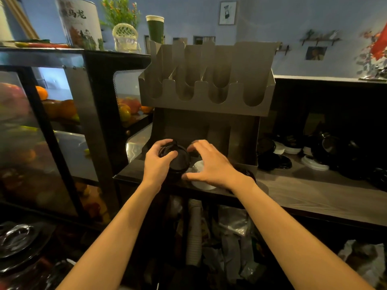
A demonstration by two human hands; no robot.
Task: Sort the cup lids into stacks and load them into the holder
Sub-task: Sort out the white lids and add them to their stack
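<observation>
A stack of black cup lids (178, 160) stands on the counter in front of the metal holder (206, 95). My left hand (158, 162) grips this black stack from the left, fingers curled round its top. To its right, my right hand (209, 164) is spread above a stack of white lids (199, 174), its fingertips touching the side of the black stack. The holder's upper slots look empty. Loose black lids (274, 159) and white lids (315, 163) lie scattered on the counter at the right.
A glass display case with fruit (41, 122) stands at the left. The wooden counter (314, 191) runs to the right. A green paper cup (155, 28) and a tea tin (80, 24) sit up behind. Clutter fills the space below the counter.
</observation>
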